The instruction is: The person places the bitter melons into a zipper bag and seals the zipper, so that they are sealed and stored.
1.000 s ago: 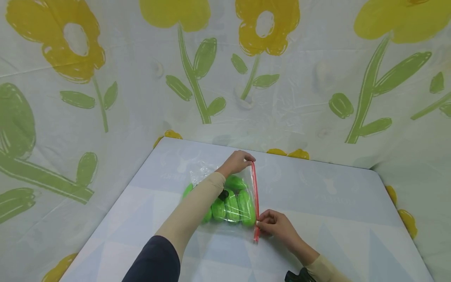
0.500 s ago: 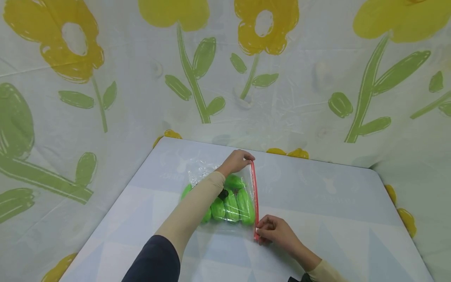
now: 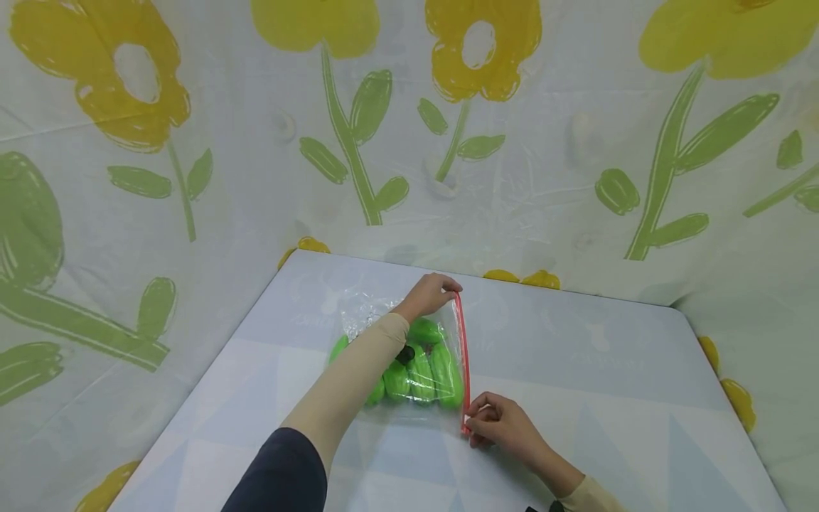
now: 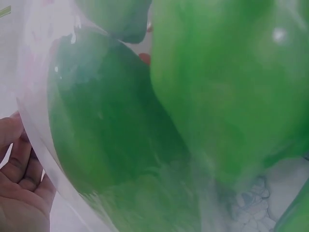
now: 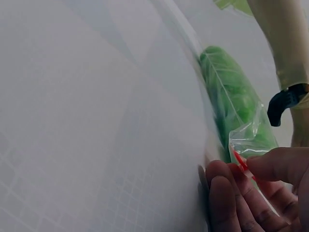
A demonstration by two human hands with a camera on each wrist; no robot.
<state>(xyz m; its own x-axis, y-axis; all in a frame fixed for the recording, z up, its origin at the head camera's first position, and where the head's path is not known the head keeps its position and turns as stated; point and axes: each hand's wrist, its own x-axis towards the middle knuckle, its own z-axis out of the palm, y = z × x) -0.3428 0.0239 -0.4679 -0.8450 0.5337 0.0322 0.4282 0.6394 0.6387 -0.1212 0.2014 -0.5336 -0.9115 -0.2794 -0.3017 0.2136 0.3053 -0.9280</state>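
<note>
A clear zip bag [image 3: 379, 304] with a red zip strip [image 3: 463, 341] along its right edge lies on the table. Several elongated bright green things [image 3: 422, 377] fill it; their kind cannot be told. My left hand [image 3: 430, 294] reaches over the bag and pinches the far end of the red strip. At the near end, my right hand [image 3: 505, 423] pinches the strip between thumb and fingers. The right wrist view shows the thumb [image 5: 275, 164] against the red strip's corner. Green shapes behind film fill most of the left wrist view, with the left hand [image 4: 24, 183] at its left edge.
The pale table [image 3: 608, 427] with a faint triangle pattern extends around the bag. A flower-printed curtain [image 3: 544, 178] hangs behind it and along both sides. In the right wrist view, a dark wrist strap [image 5: 285, 104] sits on the other arm.
My right hand has slid a little along the red strip toward its near end. The left hand stays at the far end, and the bag has barely moved.
</note>
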